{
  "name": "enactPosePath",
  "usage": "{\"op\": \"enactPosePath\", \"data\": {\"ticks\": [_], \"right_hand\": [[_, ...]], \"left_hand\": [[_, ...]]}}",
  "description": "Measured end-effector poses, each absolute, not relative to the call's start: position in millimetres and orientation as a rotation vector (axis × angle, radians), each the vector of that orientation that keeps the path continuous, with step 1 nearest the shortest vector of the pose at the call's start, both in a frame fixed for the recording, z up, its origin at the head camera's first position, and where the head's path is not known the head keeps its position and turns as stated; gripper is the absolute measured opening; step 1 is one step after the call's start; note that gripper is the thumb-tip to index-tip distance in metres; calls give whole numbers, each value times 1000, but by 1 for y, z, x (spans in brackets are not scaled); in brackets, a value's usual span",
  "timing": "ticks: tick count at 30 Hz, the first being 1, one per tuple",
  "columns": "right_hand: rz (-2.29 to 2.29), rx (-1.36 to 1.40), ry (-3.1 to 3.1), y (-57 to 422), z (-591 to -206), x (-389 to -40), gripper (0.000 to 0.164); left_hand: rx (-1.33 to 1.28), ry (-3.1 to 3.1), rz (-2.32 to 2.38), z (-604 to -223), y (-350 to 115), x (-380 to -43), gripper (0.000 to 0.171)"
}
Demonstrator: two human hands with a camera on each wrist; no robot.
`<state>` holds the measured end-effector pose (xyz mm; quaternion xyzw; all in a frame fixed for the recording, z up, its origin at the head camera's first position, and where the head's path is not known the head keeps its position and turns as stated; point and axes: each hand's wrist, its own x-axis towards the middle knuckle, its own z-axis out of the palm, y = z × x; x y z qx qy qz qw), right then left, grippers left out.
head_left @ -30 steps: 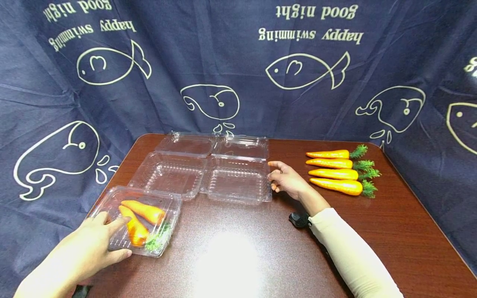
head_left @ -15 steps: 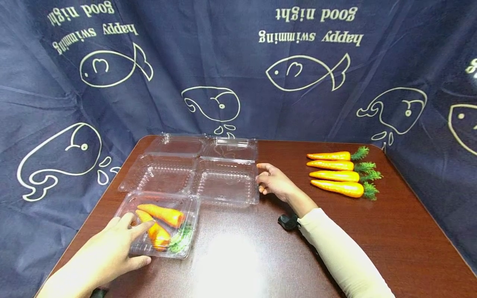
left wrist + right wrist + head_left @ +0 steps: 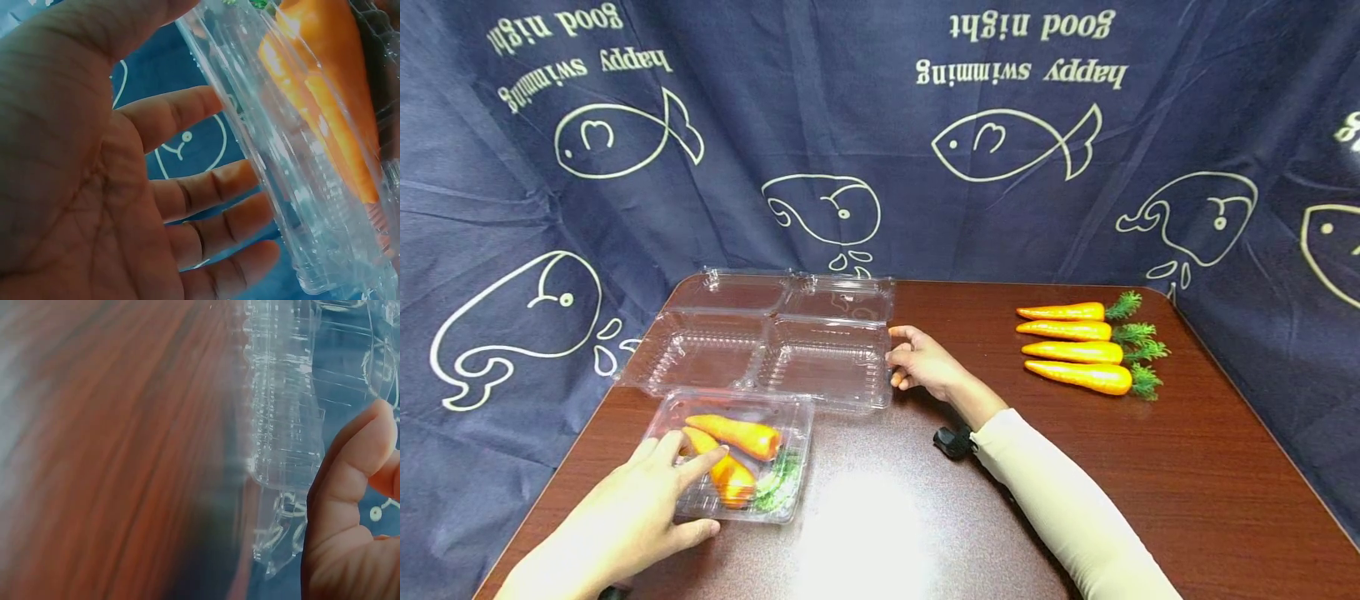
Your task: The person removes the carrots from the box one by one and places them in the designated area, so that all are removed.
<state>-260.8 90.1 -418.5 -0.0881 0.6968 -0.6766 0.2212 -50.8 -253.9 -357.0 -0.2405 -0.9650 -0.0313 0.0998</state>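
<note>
A clear plastic clamshell box (image 3: 801,454) at the near left has its lid down over two carrots (image 3: 743,435) with green tops. My left hand (image 3: 636,508) rests against its left side, fingers spread; in the left wrist view the fingertips touch the edge of the box. Behind it, two clear clamshell boxes stand side by side with lids thrown back: a left one (image 3: 700,362) and a right one (image 3: 827,375). My right hand (image 3: 928,367) touches the right edge of the right box, with loosely bent fingers. The right wrist view shows its bent thumb beside the plastic.
Several carrots (image 3: 1075,377) with green tops lie in a stack of rows on the right of the brown table (image 3: 1150,483). A dark blue cloth (image 3: 895,142) with fish drawings hangs behind the table. A black strap device (image 3: 953,442) is on the right wrist.
The two lidded-back boxes slid left along with my right hand. My left hand and the carrot-filled box moved right, from the table's left edge inward.
</note>
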Motion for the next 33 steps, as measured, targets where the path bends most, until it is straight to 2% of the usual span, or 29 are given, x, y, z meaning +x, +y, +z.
{"op": "enactPosePath", "data": {"ticks": [20,33], "right_hand": [[-1823,-217,1932,44,-412,-278,55],[-1811,-224,1916,42,-410,-278,56]], "left_hand": [[-753,-2876,-133,-355,-239,-51,75],[-827,-2838,-97,-357,-225,-52,74]]}}
